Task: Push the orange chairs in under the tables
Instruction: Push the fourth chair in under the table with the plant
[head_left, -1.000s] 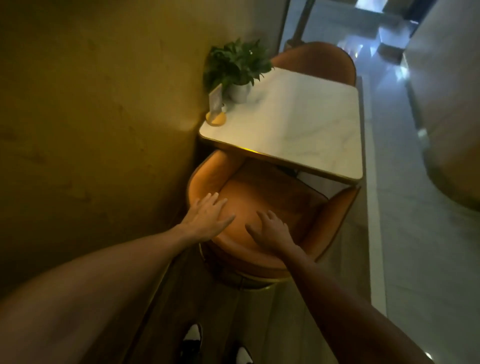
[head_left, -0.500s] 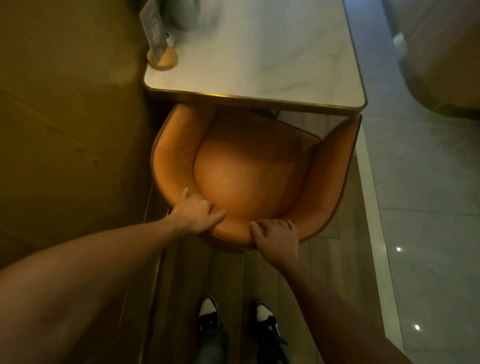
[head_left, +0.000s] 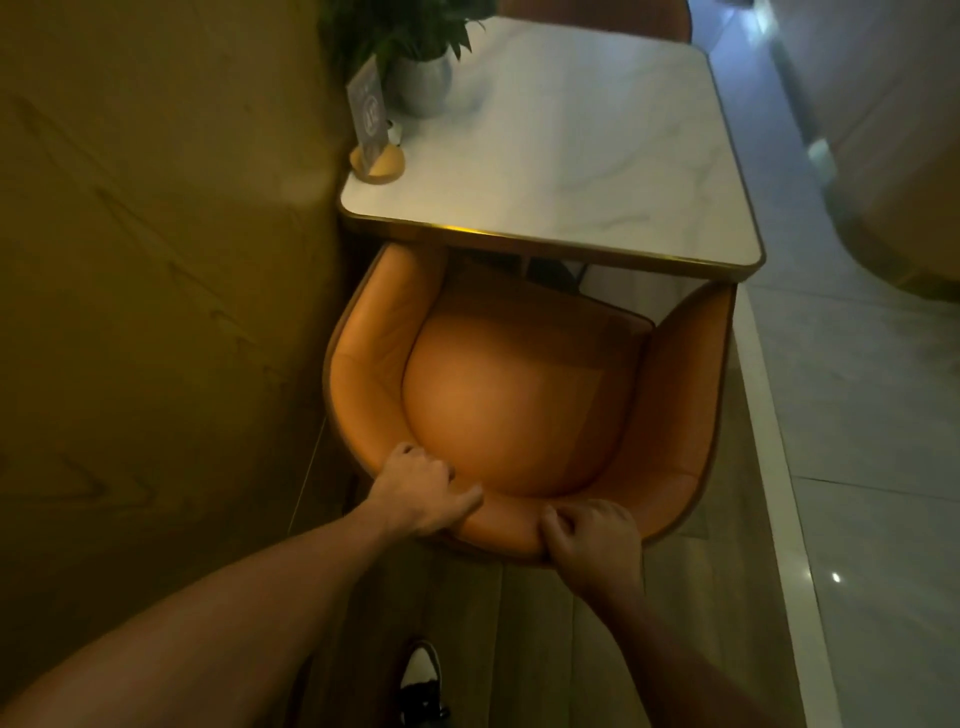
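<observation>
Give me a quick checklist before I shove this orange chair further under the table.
1. Left hand has a grip on the orange chair's back rim: ok.
2. Right hand holds the rim beside it: ok.
3. Chair lined up with the table: not ok, its right arm reaches past the table's right corner and it sits slightly angled.
4. Gap to the wall on the left: cannot tell, chair looks very close.
5. Space under the table: cannot tell, dark, only part of the base shows.
6. Plant pot and sign stand set back from the near edge: ok.
</observation>
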